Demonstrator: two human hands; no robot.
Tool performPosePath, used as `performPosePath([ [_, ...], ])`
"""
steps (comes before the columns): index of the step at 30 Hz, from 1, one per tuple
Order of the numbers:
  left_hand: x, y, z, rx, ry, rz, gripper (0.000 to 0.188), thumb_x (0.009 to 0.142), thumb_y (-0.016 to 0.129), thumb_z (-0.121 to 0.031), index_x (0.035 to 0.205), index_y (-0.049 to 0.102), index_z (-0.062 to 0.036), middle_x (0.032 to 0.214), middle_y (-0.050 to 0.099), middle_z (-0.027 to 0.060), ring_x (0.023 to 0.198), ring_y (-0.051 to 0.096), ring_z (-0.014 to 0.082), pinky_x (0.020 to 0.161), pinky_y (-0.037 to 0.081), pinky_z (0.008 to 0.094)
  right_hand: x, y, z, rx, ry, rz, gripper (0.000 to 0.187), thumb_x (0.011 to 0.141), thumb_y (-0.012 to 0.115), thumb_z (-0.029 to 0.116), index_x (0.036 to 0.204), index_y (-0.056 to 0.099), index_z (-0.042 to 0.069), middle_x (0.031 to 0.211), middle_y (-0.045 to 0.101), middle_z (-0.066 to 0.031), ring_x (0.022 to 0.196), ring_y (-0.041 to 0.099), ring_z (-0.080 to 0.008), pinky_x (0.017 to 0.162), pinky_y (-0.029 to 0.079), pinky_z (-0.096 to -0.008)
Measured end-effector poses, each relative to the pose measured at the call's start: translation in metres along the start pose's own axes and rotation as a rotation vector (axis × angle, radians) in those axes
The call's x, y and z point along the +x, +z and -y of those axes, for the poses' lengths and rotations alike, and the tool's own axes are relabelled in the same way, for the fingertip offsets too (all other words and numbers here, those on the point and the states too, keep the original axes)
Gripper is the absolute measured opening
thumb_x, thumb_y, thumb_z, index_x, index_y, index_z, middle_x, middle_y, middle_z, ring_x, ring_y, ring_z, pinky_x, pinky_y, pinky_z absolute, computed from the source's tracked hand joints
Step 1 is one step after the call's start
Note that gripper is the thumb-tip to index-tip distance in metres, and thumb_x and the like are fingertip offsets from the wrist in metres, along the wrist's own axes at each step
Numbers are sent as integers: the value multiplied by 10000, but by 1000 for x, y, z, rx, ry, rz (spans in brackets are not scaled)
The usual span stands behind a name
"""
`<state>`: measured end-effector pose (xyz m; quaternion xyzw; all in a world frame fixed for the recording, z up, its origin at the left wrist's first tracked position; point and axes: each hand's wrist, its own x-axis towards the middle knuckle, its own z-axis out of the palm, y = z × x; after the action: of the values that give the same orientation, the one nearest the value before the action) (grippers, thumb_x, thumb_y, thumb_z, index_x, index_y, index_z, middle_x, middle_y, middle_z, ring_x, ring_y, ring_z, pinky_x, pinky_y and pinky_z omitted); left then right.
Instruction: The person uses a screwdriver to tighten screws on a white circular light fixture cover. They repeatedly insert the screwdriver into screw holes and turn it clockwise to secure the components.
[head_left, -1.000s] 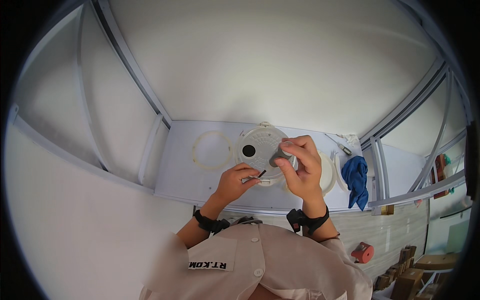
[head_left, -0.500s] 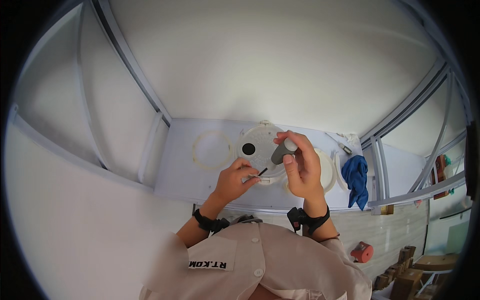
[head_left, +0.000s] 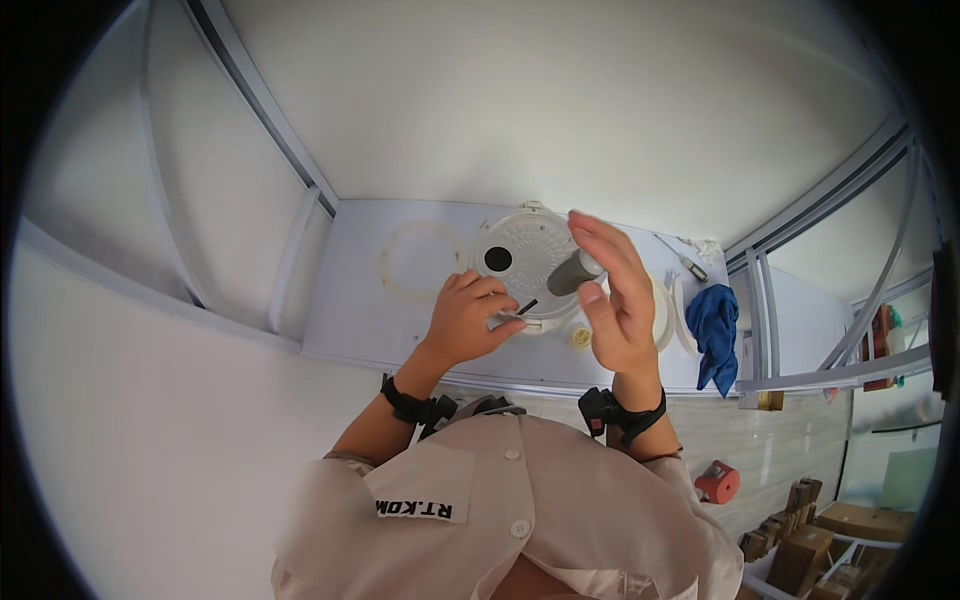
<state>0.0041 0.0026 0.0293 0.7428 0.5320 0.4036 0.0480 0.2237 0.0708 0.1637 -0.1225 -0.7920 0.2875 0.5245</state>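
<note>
A round, pale translucent cover (head_left: 545, 235) with clips on its rim and a black disc (head_left: 497, 259) lies on the white table. My right hand (head_left: 630, 310) has its fingers stretched and its thumb apart, with a grey-handled screwdriver (head_left: 570, 277) between them. The screwdriver slants down to the left, its black tip at the cover's near rim. Beside that tip, my left hand (head_left: 465, 317) pinches at the rim near the front clip (head_left: 537, 326); a pale bit shows between its fingers, too small to name. A small round container with yellow bits (head_left: 580, 337) stands by my right hand.
A thin yellowish ring (head_left: 385, 262) lies left of the cover. To the right are a white round plate (head_left: 664, 318), partly hidden, a second screwdriver (head_left: 693, 268) and a crumpled blue cloth (head_left: 713, 335). Frame posts flank the table (head_left: 345, 330). A red stool (head_left: 718, 482) stands on the floor.
My right hand's fingers have straightened and spread around the screwdriver handle. The small yellow container has come into fuller view. My left hand stays at the rim, and the whole view has shifted slightly.
</note>
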Motion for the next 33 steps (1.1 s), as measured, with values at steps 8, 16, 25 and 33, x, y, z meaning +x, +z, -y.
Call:
performPosePath([
  [8, 4, 0, 2, -12, 55, -12, 230, 778, 946, -283, 933, 822, -167, 981, 714, -58, 934, 604, 213, 834, 444, 394, -13, 9, -6, 171, 201, -63, 511, 961, 760, 41, 1457, 655, -26, 1406, 630, -220, 1265, 643, -337, 1109, 495, -421],
  [16, 4, -2, 5, -39, 50, 18, 220, 778, 949, -262, 921, 823, -151, 978, 719, -44, 920, 603, 223, 831, 473, 397, -13, 6, -13, -129, 93, -29, 556, 920, 737, -19, 1467, 632, -22, 1378, 621, -202, 1293, 655, -355, 1082, 528, -428],
  [25, 6, -1, 7, -59, 68, 26, 222, 762, 953, -245, 903, 816, -143, 956, 711, -42, 862, 580, 225, 791, 468, 392, 2, 8, -6, -95, 25, 15, 594, 901, 797, -23, 1474, 651, 40, 1340, 665, -184, 1253, 666, -328, 1016, 551, -376],
  [33, 8, 0, 7, -84, 81, 20, 189, 784, 946, -232, 879, 812, -138, 943, 718, -44, 847, 573, 220, 786, 451, 390, -8, 4, -11, -15, 131, 59, 618, 988, 739, 10, 1576, 551, 6, 1351, 680, -208, 1228, 692, -324, 1034, 551, -394],
])
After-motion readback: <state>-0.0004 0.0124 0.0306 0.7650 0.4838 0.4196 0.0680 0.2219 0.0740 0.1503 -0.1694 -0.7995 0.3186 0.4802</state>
